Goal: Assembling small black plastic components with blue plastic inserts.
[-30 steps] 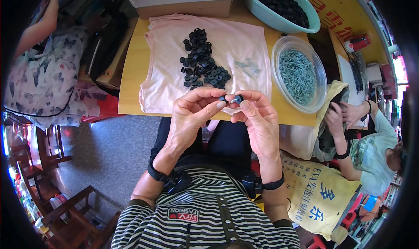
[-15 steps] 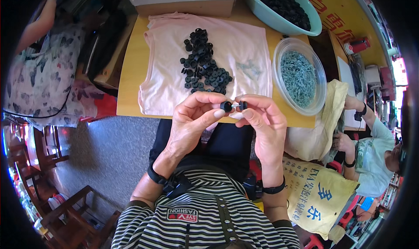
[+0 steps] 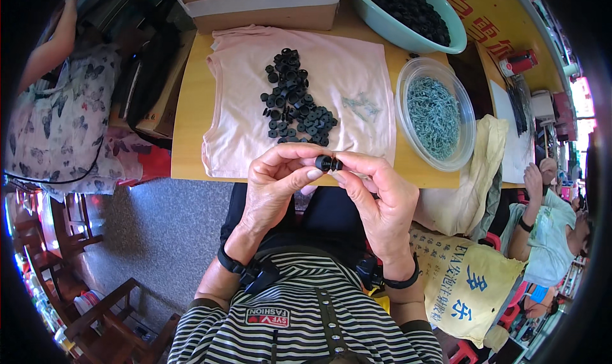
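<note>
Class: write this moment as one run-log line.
left fingers: pinching black parts | right fingers: pinching same parts | pink cloth: heaped black pieces, loose metal pieces | clear tub: metal pieces

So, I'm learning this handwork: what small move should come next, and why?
I'd probably press the two small round black plastic-looking parts gently together, in line: the left hand and right hand pinch them from opposite sides, and they sit very close, though this view can't show whether they are fully joined.

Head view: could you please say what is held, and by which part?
Small black parts: left hand pinches the left end, right hand the right end.
</note>
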`<act>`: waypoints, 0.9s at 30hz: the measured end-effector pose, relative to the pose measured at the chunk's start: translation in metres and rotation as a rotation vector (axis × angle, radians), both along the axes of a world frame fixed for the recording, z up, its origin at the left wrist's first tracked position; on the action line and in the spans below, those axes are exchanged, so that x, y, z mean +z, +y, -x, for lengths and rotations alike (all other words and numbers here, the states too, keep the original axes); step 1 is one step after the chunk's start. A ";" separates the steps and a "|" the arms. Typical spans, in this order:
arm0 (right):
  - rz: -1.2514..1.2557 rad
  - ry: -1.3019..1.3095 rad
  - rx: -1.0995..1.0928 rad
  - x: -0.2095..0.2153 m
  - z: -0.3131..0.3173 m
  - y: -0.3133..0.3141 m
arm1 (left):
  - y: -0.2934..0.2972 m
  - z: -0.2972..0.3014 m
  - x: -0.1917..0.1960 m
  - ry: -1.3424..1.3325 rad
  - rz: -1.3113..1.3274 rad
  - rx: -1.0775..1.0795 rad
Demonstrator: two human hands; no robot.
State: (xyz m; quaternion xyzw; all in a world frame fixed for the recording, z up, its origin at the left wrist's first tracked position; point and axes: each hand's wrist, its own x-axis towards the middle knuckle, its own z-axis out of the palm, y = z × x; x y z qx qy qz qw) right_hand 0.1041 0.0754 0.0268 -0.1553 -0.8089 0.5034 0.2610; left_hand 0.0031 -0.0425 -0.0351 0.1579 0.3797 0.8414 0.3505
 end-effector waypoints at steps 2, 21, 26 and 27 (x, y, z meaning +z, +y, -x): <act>-0.015 -0.001 -0.001 0.000 0.001 0.000 | -0.002 0.001 0.000 -0.012 0.029 -0.018; -0.120 0.046 0.031 -0.013 0.000 0.005 | 0.000 -0.001 0.007 0.152 0.174 0.044; -0.167 0.039 0.017 -0.014 0.003 0.007 | 0.003 -0.003 0.003 0.141 0.139 0.027; -0.190 0.042 0.014 -0.015 0.004 0.008 | 0.003 -0.003 0.004 0.066 0.167 0.009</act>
